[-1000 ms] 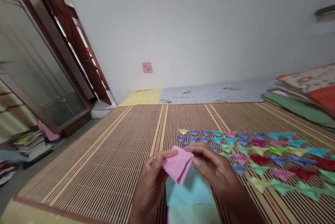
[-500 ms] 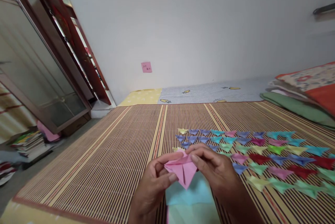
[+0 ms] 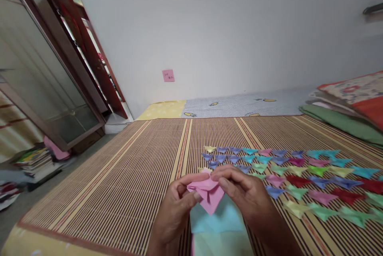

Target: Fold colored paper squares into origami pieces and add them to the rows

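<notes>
Between my two hands is a sheet of pink origami paper [image 3: 211, 199], folded into layers with a point facing down toward me. My left hand [image 3: 178, 204] pinches its left corner between thumb and fingers. On the other side, my right hand [image 3: 243, 188] grips the upper right edge, its thumb pressed on the front. Under the paper lie light blue sheets [image 3: 218, 220] and pale green sheets [image 3: 221, 244], partly covered by my hands. Several rows of small folded paper shapes [image 3: 320, 196] in many colours spread out to my right.
A striped mat [image 3: 119, 192] covers the bed. Folded bedding [image 3: 353, 108] is piled at the far right. The white wall behind bears a pink note [image 3: 168, 75]. A glass door [image 3: 50, 68] and a stack of books [image 3: 34, 162] are at the left.
The upper flap of the pink paper has been bent further down over the front by my fingers. Both hands keep their hold in nearly the same place. The view has shifted slightly.
</notes>
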`<state>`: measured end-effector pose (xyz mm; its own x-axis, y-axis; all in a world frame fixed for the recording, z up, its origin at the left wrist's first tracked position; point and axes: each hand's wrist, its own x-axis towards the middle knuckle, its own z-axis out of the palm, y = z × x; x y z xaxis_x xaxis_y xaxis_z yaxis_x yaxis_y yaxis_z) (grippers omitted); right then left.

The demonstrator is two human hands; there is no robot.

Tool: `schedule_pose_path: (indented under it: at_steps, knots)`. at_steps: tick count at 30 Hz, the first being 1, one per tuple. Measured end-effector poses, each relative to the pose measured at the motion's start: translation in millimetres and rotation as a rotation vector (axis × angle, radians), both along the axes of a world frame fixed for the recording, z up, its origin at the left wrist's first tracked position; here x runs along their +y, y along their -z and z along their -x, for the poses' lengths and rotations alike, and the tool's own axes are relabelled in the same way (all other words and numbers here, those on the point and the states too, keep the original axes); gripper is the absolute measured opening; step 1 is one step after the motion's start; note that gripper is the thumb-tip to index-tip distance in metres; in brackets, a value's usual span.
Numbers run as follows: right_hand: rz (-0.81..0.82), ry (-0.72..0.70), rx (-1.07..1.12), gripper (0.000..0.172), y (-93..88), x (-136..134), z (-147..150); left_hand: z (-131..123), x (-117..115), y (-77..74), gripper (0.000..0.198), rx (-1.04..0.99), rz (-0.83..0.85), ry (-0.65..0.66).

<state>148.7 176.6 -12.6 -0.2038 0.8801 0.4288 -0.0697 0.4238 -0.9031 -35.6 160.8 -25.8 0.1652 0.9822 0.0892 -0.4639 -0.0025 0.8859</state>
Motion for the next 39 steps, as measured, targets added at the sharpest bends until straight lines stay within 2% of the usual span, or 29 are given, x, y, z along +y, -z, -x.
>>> schedule_pose_path:
  at_steps: [3,8,13,16,19,24,27,30,33,39]
  knots:
    - [0.026,-0.051,-0.004,0.016,0.8,1,-1,-4,2,-1.8,0.028,-0.018,-0.006,-0.024]
    - [0.031,-0.114,-0.047,0.014,2.2,2,-3,-7,1,-4.3,0.026,0.010,0.002,-0.040]
    - [-0.011,-0.011,-0.091,0.008,4.2,2,3,-6,0,-2.0,0.025,0.152,-0.041,-0.123]
    - [-0.034,0.120,-0.165,0.005,4.0,0,10,-7,0,-1.8,0.024,0.290,-0.087,-0.206]
    - [-0.049,0.231,-0.214,0.008,2.2,-2,16,-10,1,-3.2,0.028,0.388,-0.100,-0.213]
    - [-0.081,0.220,-0.202,0.020,-1.4,-2,17,-15,0,-7.8,0.037,0.422,-0.069,-0.199]
    - [-0.096,0.186,-0.154,0.021,-0.4,-1,16,-16,0,-9.1,0.037,0.402,-0.034,-0.187]
    - [-0.082,0.188,-0.136,0.017,2.3,-1,15,-15,0,-7.5,0.036,0.394,-0.028,-0.188]
    - [-0.098,0.279,-0.124,0.008,3.2,-3,16,-14,1,-5.1,0.035,0.390,-0.034,-0.227]
    - [-0.184,0.328,-0.229,0.006,1.8,-6,19,-18,1,-8.0,0.035,0.401,-0.041,-0.270]
